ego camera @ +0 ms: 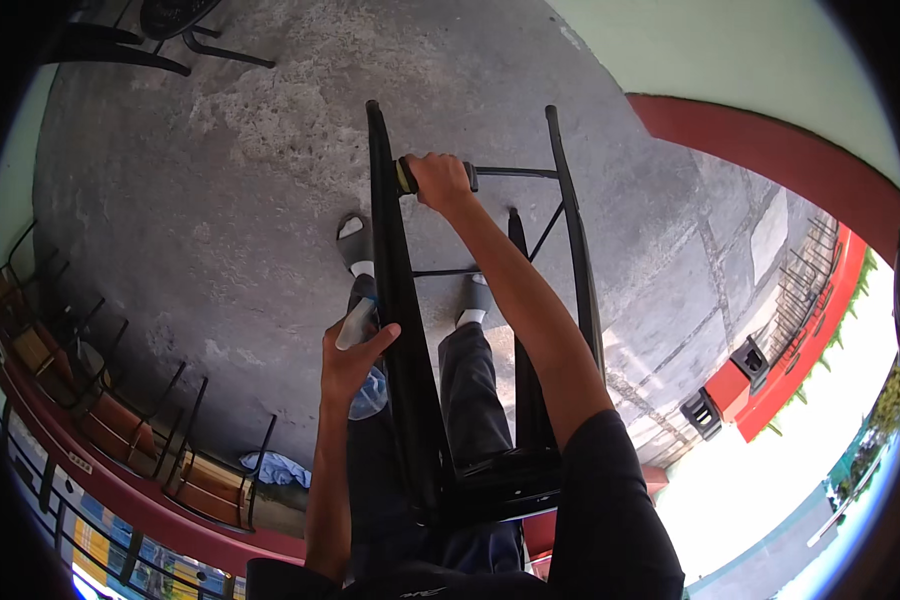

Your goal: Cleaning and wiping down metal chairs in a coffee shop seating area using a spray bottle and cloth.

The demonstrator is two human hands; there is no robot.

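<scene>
A black stool or chair frame (409,322) is tipped up before me, its legs pointing away. My right hand (441,182) grips a black block with a yellow-green edge (406,177), perhaps a scrub pad or brush, against the inner side of the left leg near its end. Lower down, my left hand (347,367) holds a clear plastic bottle (367,396) with a whitish top, perhaps a spray bottle. The thumb of that hand lies at the same leg. Fingers and frame hide part of the bottle.
Worn concrete floor (232,225) surrounds my sandalled feet (355,244). Several wooden-seated metal chairs (214,487) line the left wall, with a light blue cloth (277,469) beside them. Another black stool (172,16) stands at upper left. A red-based wall (765,142) rises at right.
</scene>
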